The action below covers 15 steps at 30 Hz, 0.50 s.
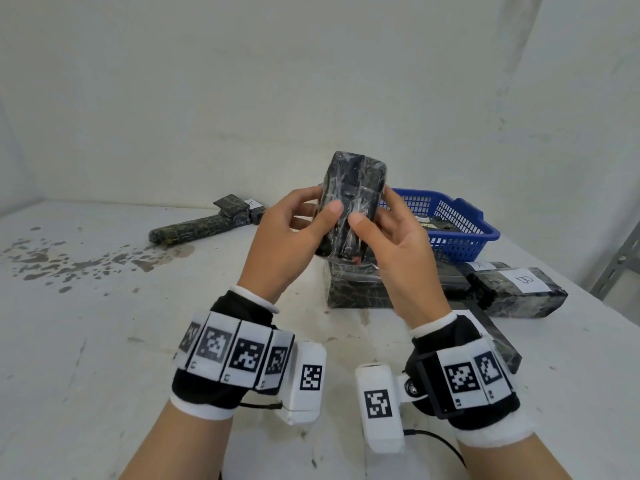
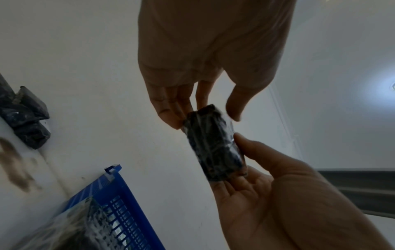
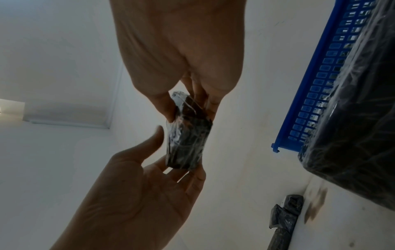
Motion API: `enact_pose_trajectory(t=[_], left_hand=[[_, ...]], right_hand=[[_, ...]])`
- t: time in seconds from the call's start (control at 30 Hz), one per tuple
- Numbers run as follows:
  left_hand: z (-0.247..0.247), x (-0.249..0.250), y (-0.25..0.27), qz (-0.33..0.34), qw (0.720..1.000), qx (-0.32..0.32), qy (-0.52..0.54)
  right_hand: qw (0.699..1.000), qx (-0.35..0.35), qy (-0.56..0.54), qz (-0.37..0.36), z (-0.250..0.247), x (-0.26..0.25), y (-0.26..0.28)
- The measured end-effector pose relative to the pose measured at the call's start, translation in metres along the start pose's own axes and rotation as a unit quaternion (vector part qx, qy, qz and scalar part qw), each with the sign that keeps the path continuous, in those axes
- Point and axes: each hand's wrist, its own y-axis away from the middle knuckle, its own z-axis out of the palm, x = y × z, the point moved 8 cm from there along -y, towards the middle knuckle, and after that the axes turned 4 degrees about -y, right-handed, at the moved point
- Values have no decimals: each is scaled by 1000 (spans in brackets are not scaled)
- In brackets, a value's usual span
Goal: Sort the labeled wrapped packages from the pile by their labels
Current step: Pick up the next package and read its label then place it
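Above the table, both hands hold up a black plastic-wrapped package [image 1: 349, 202], standing on end; no label shows on the face turned to me. My left hand [image 1: 311, 216] pinches its left side, thumb in front, fingers behind. My right hand [image 1: 377, 220] grips the right side the same way. The left wrist view shows the package [image 2: 213, 145] between the left hand [image 2: 203, 110] and the right hand [image 2: 256, 169]. From the right wrist, the package [image 3: 186, 140] sits between the right hand [image 3: 188, 103] and the left hand [image 3: 171, 162].
More wrapped packages lie on the right of the table: one labelled B [image 1: 519, 289], one labelled A [image 1: 481, 266], one under my hands [image 1: 356, 289]. A blue basket [image 1: 460, 230] stands behind them. A long wrapped package [image 1: 197, 228] and small ones [image 1: 239, 209] lie far left. Dark stains [image 1: 69, 261] mark the white table.
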Motion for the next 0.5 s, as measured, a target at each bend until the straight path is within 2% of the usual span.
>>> enact_pose_trajectory(t=[0.5], left_hand=[[0,6,2,36,998,9,-44]], right_hand=[[998,6,59,-24,-1,-7,1]])
